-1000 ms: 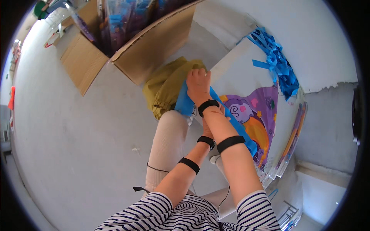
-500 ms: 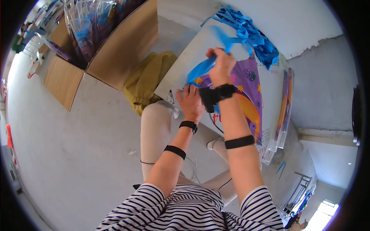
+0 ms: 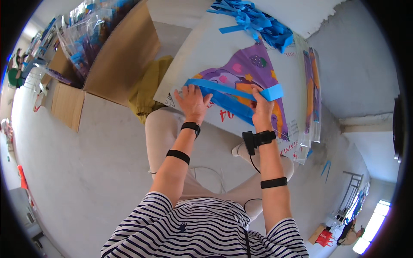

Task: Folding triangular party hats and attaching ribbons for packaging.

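A blue ribbon-like strip [image 3: 226, 88] stretches across a purple printed sheet [image 3: 245, 60] with stars, a heart and a cartoon figure. My left hand [image 3: 192, 102] lies with fingers spread, its fingertips pressing on the strip's folded left end. At the other end, my right hand [image 3: 262, 107] pinches the strip between thumb and fingers, and a short piece sticks out past the grip. Another blue length [image 3: 228, 106] runs below, between the two hands. Beyond the sheet, a tangled heap of blue strips [image 3: 258, 21] lies on the white board [image 3: 189, 56].
To the left stands an open cardboard box [image 3: 120, 53] packed with clear plastic bags [image 3: 86, 34]. A mustard-coloured cloth [image 3: 150, 90] sits between box and board. Bagged printed sheets [image 3: 312, 90] lean along the board's right side. One blue strip [image 3: 326, 170] lies on the floor.
My right hand has come down and right from the raised, blurred strip, drawing it across the sheet. My left hand has shifted left and now presses the strip's left end.
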A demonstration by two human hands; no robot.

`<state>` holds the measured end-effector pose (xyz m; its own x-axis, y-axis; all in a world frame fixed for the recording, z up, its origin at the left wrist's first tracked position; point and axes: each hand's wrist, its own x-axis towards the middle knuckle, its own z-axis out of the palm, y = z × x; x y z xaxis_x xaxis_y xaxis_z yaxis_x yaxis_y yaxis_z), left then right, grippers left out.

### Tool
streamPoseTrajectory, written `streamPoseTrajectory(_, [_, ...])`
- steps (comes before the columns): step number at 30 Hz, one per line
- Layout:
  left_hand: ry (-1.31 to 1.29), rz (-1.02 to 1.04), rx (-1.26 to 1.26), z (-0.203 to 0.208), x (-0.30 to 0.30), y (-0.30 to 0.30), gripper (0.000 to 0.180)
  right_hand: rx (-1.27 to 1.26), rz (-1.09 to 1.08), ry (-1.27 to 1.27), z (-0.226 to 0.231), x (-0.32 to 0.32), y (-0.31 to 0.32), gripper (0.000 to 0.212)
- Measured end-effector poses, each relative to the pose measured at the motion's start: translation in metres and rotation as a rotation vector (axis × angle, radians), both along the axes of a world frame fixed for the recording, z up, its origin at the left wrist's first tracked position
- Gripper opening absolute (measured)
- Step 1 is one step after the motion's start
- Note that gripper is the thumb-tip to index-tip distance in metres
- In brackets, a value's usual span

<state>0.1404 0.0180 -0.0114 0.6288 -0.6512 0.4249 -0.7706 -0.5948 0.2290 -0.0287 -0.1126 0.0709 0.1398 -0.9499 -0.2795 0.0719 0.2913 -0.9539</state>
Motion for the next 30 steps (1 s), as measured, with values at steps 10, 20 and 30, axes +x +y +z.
streamPoseTrajectory(10, [-0.079,0.038,0.004,-0.004,0.004,0.002,0.049,0.001,-0.047,0.163,-0.026,-0.057,0.007,0.017])
streamPoseTrajectory(20, [0.008,0.022,0.038,-0.004,0.001,0.002,0.046,-0.027,0.111,0.535,-0.023,-0.08,0.001,0.033])
streamPoseTrajectory(30, [0.051,0.019,0.098,0.0,0.001,0.004,0.039,-0.01,0.444,0.648,-0.026,-0.095,-0.01,0.039])
